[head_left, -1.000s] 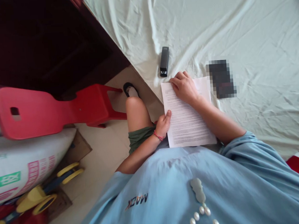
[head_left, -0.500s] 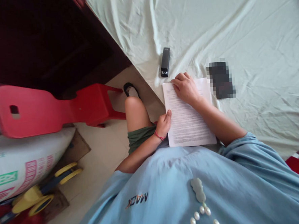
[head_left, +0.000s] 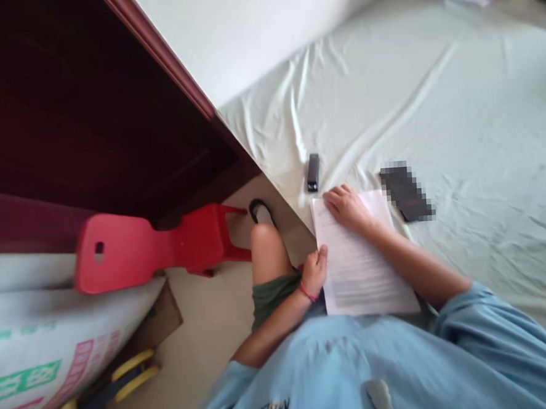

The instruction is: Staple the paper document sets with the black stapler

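A sheaf of printed paper lies partly on the bed and partly toward my lap. Its lower edge meets my blue shirt. My left hand grips the left edge of the printed paper, with the thumb on top and the other fingers mostly hidden beneath. Across the upper left of the page lies my right hand, palm down, its fingers reaching the top edge. Just beyond those fingers sits a black stapler, touched by neither hand. To the right of the paper is a dark, pixelated flat object.
A pale wrinkled sheet covers the bed, with a white wall behind. On the left are a dark red wooden panel, a red plastic chair, a printed white sack and a yellow-and-blue toy.
The camera view has tilted up, so everything sits lower in the picture and the wall now shows. Both hands keep about the same places on the paper.
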A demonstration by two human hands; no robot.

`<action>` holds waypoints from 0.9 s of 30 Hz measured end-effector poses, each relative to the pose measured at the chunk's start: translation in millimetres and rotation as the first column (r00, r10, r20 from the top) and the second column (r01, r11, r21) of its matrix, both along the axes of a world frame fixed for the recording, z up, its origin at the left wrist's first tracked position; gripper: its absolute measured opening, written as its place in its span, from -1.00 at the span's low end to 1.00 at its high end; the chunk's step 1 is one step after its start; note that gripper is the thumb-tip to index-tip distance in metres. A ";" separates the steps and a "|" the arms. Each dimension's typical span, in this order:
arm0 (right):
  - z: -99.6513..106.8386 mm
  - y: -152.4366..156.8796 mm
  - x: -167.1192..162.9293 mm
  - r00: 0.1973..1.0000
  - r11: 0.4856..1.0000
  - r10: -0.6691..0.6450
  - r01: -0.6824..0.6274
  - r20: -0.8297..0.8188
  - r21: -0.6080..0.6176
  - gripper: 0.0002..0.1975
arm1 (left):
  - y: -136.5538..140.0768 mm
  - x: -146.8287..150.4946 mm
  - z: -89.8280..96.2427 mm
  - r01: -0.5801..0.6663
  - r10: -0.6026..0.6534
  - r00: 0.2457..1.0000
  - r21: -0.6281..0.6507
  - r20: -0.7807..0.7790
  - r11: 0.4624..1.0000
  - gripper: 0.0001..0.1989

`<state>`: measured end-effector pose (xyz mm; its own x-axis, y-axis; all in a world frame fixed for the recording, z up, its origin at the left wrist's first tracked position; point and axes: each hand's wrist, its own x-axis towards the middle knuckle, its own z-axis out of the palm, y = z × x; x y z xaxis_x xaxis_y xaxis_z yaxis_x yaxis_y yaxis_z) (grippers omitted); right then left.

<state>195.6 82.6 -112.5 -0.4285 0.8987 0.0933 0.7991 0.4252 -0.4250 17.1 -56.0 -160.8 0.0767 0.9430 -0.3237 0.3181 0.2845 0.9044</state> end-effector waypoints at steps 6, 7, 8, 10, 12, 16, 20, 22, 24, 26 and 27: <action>4.1 25.4 -1.4 0.998 0.990 0.025 -0.015 0.065 -0.143 -0.58 | 8.6 1.4 1.8 -0.031 0.039 0.995 -0.085 0.093 0.996 -0.01; 3.2 30.0 -2.7 0.998 0.989 0.029 -0.020 0.063 -0.147 -0.57 | 9.2 1.8 2.3 -0.024 0.035 0.992 -0.094 0.123 0.995 0.02; 2.1 34.0 -4.3 0.998 0.988 0.030 -0.020 0.064 -0.154 -0.56 | 9.3 2.1 2.7 -0.031 0.046 0.989 -0.109 0.141 0.994 0.07; -0.4 40.0 -8.1 0.997 0.985 0.027 -0.015 0.069 -0.170 -0.59 | 8.8 2.2 3.0 -0.103 0.125 0.982 -0.152 0.142 0.983 0.15; -3.1 43.5 -11.9 0.997 0.983 0.021 -0.008 0.070 -0.182 -0.61 | 8.6 0.9 2.5 -0.122 0.150 0.978 -0.181 0.145 0.976 0.24; -8.7 45.6 -16.6 0.998 0.982 0.004 0.008 0.065 -0.188 -0.62 | 9.9 -4.8 0.6 -0.168 0.192 0.975 -0.194 0.110 0.967 0.35; -15.6 45.2 -16.1 1.000 0.982 -0.002 0.007 0.029 -0.191 -0.60 | 10.0 -7.9 -3.6 -0.220 0.239 0.968 -0.206 0.073 0.954 0.43; -18.5 45.0 -15.2 1.000 0.982 -0.004 0.005 0.004 -0.188 -0.60 | 9.5 -8.0 -6.9 -0.234 0.253 0.965 -0.207 0.073 0.950 0.44; -19.8 45.5 -15.0 1.000 0.982 -0.010 0.007 -0.012 -0.190 -0.60 | 9.0 -8.1 -10.2 -0.237 0.258 0.963 -0.213 0.077 0.948 0.44; -19.2 47.1 -16.1 1.000 0.980 -0.011 0.008 -0.012 -0.197 -0.60 | 8.3 -8.6 -13.0 -0.238 0.261 0.962 -0.213 0.083 0.947 0.45; -18.3 48.4 -17.1 1.000 0.980 -0.010 0.009 -0.007 -0.200 -0.60 | 7.9 -9.1 -13.9 -0.245 0.268 0.959 -0.210 0.089 0.947 0.46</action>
